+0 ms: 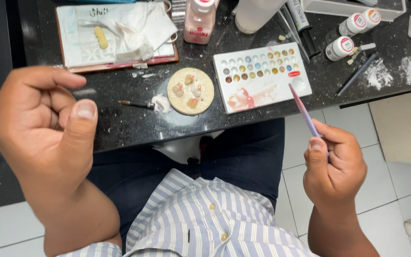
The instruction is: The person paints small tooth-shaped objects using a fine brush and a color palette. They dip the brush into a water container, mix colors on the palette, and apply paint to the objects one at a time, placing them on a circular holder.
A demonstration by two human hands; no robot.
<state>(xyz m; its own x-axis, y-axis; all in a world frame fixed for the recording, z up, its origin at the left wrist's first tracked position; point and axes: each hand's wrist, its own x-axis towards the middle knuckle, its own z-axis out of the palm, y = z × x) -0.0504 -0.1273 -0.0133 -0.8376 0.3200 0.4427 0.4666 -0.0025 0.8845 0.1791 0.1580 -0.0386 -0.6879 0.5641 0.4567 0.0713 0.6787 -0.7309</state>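
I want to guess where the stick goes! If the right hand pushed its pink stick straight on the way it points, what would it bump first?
Probably the white paint tray. The right hand holds the pink stick aimed up and left, its tip already over the tray's lower right part. How high it floats above is unclear.

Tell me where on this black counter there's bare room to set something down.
The black counter is bare along its front edge, left of the small brush and below the tray of tissues. A narrower strip runs in front of the round disc. The back right is crowded: white palette, small bottles, powder smears.
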